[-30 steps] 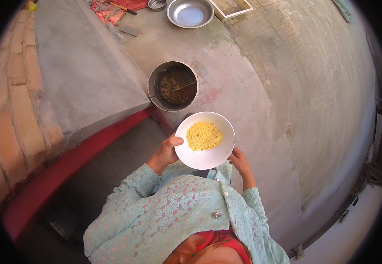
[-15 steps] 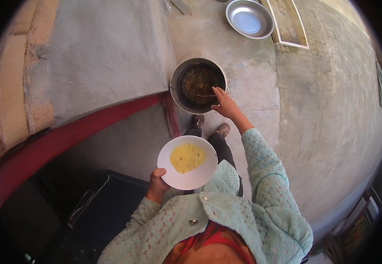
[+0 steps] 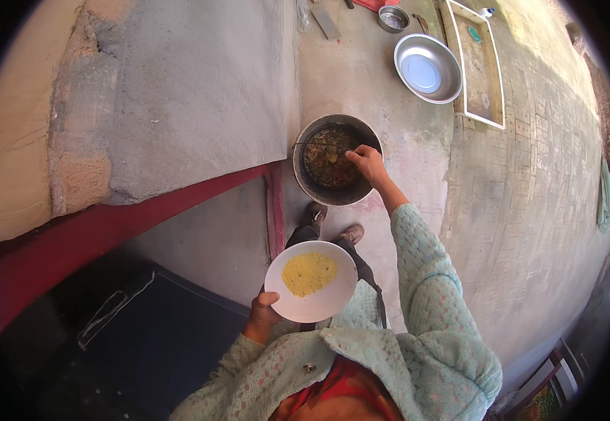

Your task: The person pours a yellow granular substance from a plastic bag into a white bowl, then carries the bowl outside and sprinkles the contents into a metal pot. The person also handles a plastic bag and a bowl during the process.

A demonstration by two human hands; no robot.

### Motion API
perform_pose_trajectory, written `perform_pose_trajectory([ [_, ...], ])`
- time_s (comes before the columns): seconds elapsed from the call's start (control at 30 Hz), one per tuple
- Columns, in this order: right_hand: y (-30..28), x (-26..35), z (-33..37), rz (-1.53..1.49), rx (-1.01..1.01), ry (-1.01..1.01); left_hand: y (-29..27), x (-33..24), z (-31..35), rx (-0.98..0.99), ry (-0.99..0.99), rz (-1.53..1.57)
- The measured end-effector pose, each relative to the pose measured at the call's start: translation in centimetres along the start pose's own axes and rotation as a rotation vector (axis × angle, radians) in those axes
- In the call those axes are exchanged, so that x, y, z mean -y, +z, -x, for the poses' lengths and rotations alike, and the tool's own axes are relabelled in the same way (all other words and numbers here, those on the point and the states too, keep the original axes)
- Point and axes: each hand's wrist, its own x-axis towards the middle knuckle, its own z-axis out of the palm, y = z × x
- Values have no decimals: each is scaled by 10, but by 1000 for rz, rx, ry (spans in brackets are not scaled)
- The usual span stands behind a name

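Holding a white bowl (image 3: 336, 295) of fine yellow grains (image 3: 310, 274) in front of the waist, the wearer's left hand (image 3: 261, 317), seen in the head view, grips its near-left rim, thumb laid over the edge; the fingers beneath are hidden from us. The right hand (image 3: 368, 163) reaches forward over a round metal pot (image 3: 306, 184) on the floor (image 3: 417, 158), its fingers drawn narrow and seemingly pinching the thin wire handle (image 3: 319, 144) that crosses the mouth.

We judge the bowl light and stiff, smooth enough to slip and perhaps breakable; its loose grains would slide with any tilt, so the rim, held level with support below, looks the best hold. The pot, holding dark, wet-looking contents (image 3: 329, 168) with scraps in them, seems far heavier and apt to slop. We would take it by the middle of the wire, which looks thin enough to bite into the fingers.

Around them, the corner of a grey concrete ledge (image 3: 200, 91) sits close on the pot's left, with a red beam (image 3: 178, 200) along its edge and a red post (image 3: 275, 217) below. Two brown shoes (image 3: 351, 234) stand just on the near side, crowding the way between bowl and pot. Beyond, well apart from the hands, we see a wide metal basin (image 3: 447, 77), a small metal dish (image 3: 393, 28) and a white-rimmed tray (image 3: 484, 120).
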Motion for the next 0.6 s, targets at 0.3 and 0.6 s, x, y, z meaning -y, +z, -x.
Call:
perform_pose_trajectory([
  [0.3, -42, 62, -38, -32, -145, -68, 3, -8, -5, 57, -24, 50],
  [0.6, -48, 9, -50, 62, -73, -166, 12, -19, -17, -1, 46, 35],
])
